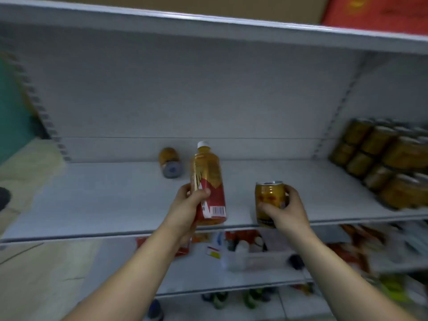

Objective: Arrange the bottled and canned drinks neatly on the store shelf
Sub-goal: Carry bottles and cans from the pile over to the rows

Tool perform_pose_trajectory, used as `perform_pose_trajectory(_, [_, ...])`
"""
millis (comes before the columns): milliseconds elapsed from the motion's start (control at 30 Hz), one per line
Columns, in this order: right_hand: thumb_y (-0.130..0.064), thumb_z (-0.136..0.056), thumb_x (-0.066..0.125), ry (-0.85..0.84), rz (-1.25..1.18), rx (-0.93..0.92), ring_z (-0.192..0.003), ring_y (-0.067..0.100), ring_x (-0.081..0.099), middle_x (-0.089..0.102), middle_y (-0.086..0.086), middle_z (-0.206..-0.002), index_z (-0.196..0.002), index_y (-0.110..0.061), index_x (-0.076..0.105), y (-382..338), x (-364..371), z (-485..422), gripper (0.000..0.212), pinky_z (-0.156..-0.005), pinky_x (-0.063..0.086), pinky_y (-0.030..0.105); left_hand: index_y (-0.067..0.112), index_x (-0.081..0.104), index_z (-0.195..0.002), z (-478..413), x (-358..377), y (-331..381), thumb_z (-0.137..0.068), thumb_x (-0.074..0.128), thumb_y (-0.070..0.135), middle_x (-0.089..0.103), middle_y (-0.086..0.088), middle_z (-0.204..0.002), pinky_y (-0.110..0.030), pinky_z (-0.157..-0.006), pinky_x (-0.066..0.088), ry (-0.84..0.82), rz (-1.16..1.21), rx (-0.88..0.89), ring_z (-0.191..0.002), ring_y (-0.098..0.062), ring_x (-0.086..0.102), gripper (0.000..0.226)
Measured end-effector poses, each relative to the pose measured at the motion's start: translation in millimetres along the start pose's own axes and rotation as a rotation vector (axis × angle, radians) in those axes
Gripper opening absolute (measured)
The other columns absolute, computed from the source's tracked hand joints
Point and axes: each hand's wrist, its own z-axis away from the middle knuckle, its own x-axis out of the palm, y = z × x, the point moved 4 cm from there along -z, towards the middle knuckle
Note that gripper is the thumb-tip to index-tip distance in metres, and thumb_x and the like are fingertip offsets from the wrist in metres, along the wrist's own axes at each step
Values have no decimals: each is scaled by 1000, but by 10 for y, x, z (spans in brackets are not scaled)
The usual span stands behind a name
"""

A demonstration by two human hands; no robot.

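Nearest, under the forearms, a lower shelf [266, 279] carries packets and small bottles too blurred to name. Above it, the left hand [185, 207] grips a bottle [209, 179] low on its body, fingers and thumb wrapped round the red label. The bottle leans slightly, white cap up and away, and holds amber drink almost to the neck. Its base is over the near edge of the main shelf [104, 200]; whether it touches cannot be told.

Just to the right, apart from the bottle, the right hand [286, 210] clasps a gold can [268, 200], fingers curled round its right side and thumb across the front. The can is upright at the shelf's near edge.

Farther back and left of the bottle, a second can [170, 162] lies on its side near the back wall, one round end facing forward. At the far right, gold cans [382, 163] are stacked in rows, two layers high. Overhead runs the top shelf [208, 24], with a red box [382, 12] on its right.
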Motion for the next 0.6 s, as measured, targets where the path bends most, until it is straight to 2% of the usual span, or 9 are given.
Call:
perform_pose_trajectory(33, [-12, -75, 79, 50, -32, 11, -86, 14, 59, 59, -1, -106, -128, -23, 45, 60, -333, 31, 64, -73, 49, 30, 8, 48, -113, 64, 331, -98, -83, 61, 12, 64, -19, -97, -49, -64, 58, -64, 37, -36, -75, -31, 68, 33])
perform_pose_trajectory(67, [-12, -74, 79, 98, -56, 21, -88, 17, 61, 61, 3, -109, -128, -21, 47, 132, -668, 67, 64, -74, 50, 31, 7, 46, -115, 116, 653, -211, -84, 59, 12, 63, -19, -95, -45, -57, 58, -132, 63, -81, -70, -28, 68, 34])
perform_pose_trajectory(133, [-10, -74, 79, 177, -93, 36, -86, 19, 62, 64, 8, -109, -127, -16, 49, 271, -1333, 165, 61, -68, 50, 29, 4, 41, -128, 232, 1297, -452, -68, 70, 20, 62, -24, -105, -41, -56, 56, -277, 88, -163, -74, -30, 69, 69])
perform_pose_trajectory(200, [-11, -72, 80, 257, -109, 42, -89, 22, 63, 64, 7, -107, -124, -17, 51, 376, -1964, 290, 60, -72, 53, 33, 6, 39, -136, 384, 1942, -639, -58, 80, 31, 61, -24, -114, -44, -61, 56, -398, 91, -189, -81, -31, 69, 92])
perform_pose_trajectory(267, [-18, -68, 82, 335, -129, 56, -97, 24, 63, 63, 5, -110, -127, -21, 48, 448, -2553, 438, 68, -81, 55, 41, 10, 43, -135, 551, 2552, -771, -67, 76, 45, 65, -18, -110, -45, -62, 59, -466, 96, -179, -81, -27, 70, 84])
perform_pose_trajectory(300, [-18, -70, 81, 359, -140, 62, -98, 24, 62, 61, 4, -112, -129, -22, 46, 465, -2815, 522, 69, -80, 55, 41, 11, 46, -132, 632, 2823, -826, -73, 63, 53, 67, -14, -108, -43, -64, 59, -484, 89, -189, -82, -26, 70, 75])
perform_pose_trajectory(367, [-14, -77, 78, 401, -161, 64, -95, 20, 61, 59, 3, -112, -130, -23, 43, 510, -3278, 678, 65, -69, 52, 32, 14, 51, -126, 751, 3309, -945, -85, 45, 58, 70, -13, -105, -43, -70, 59, -508, 47, -238, -87, -27, 70, 61])
perform_pose_trajectory(500, [-11, -78, 76, 513, -204, 48, -88, 12, 60, 57, -2, -107, -127, -25, 41, 618, -3957, 847, 61, -62, 48, 24, 16, 51, -115, 874, 4047, -1119, -92, 55, 35, 69, -11, -92, -50, -76, 55, -522, 3, -225, -81, -28, 69, 30])
perform_pose_trajectory(600, [-11, -76, 78, 583, -189, 39, -87, 11, 60, 58, -4, -105, -126, -25, 43, 729, -4328, 774, 62, -66, 49, 25, 16, 53, -118, 865, 4492, -1217, -86, 63, 21, 69, -9, -98, -48, -83, 53, -557, -79, -116, -88, -27, 68, 33])
